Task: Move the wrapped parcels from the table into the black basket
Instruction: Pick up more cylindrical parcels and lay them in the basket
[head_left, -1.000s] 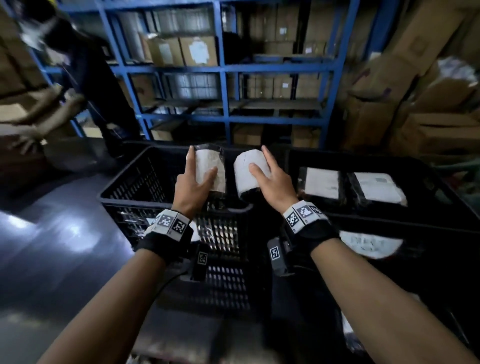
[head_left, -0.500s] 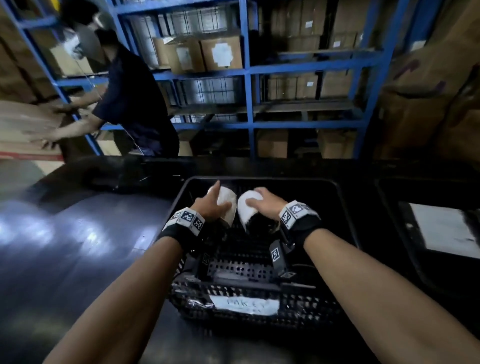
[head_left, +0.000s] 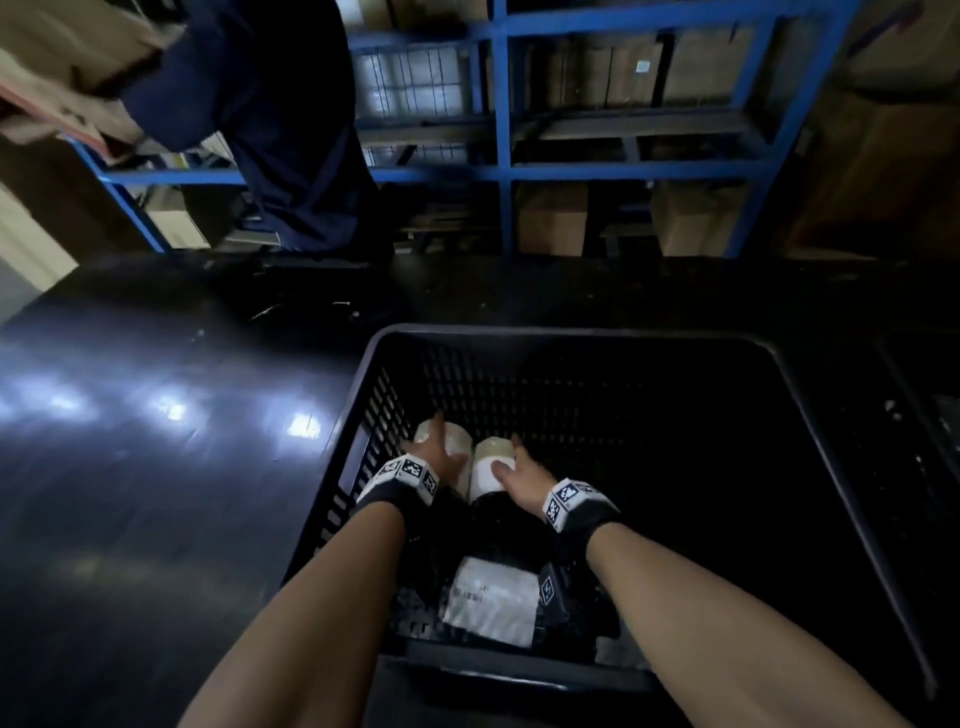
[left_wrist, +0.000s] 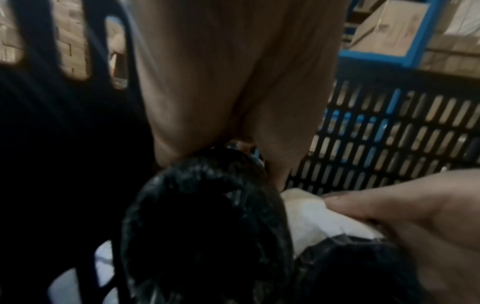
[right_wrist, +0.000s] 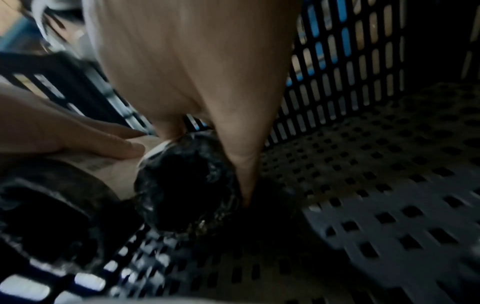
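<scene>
The black basket (head_left: 571, 335) stands on the dark table straight ahead of me. Both hands are down inside its near-left part, side by side. My left hand (head_left: 434, 453) grips a rolled parcel (head_left: 456, 435) in black wrap with a white label. My right hand (head_left: 521, 475) grips a second such parcel (head_left: 490, 464) that touches the first. In the left wrist view the black wrapped parcel (left_wrist: 202, 226) sits under my palm. The right wrist view shows the other parcel's end (right_wrist: 187, 181) low over the basket's perforated floor (right_wrist: 389, 164). A third parcel with a white label (head_left: 491, 600) lies by the near wall.
The glossy dark table (head_left: 156, 457) stretches left of the basket. A person in dark blue clothes (head_left: 270, 130) stands behind it at the back left. Blue shelving (head_left: 504, 166) with cardboard boxes fills the background. The basket's right half shows only bare floor.
Both hands have carried their parcels from above the rim down into the basket, toward its floor. My view has tilted down and closer to the basket.
</scene>
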